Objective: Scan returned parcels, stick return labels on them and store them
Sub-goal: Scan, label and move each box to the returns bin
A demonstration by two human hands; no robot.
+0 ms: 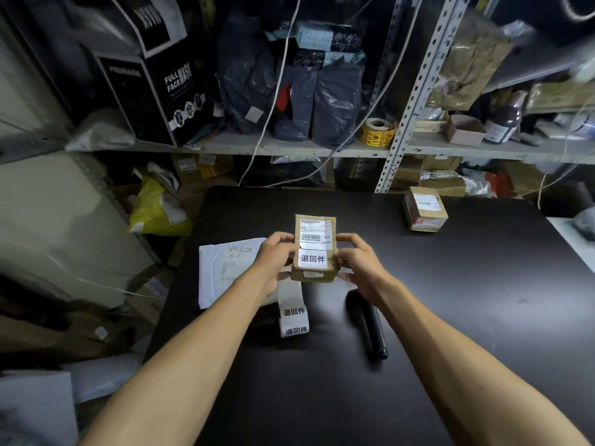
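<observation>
brown parcel (pixel 314 249) sits lifted just over the table (pixel 450 300), my left hand (pixel 277 257) and right hand (pixel 355 262) gripping its two sides. white return label (pixel 313 259) is already on its face, below the barcode. i'd thumb the edges flat so no corner lifts, then store it. label strip (pixel 293 313) lies below.

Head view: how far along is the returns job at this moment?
Done: the small brown parcel already carries a white return label below its shipping label. In hand: the left hand and right hand grip that parcel above the black table. Left: storing it, and probably handling the second parcel, which shows no return label. The label strip and scanner lie ready.
</observation>
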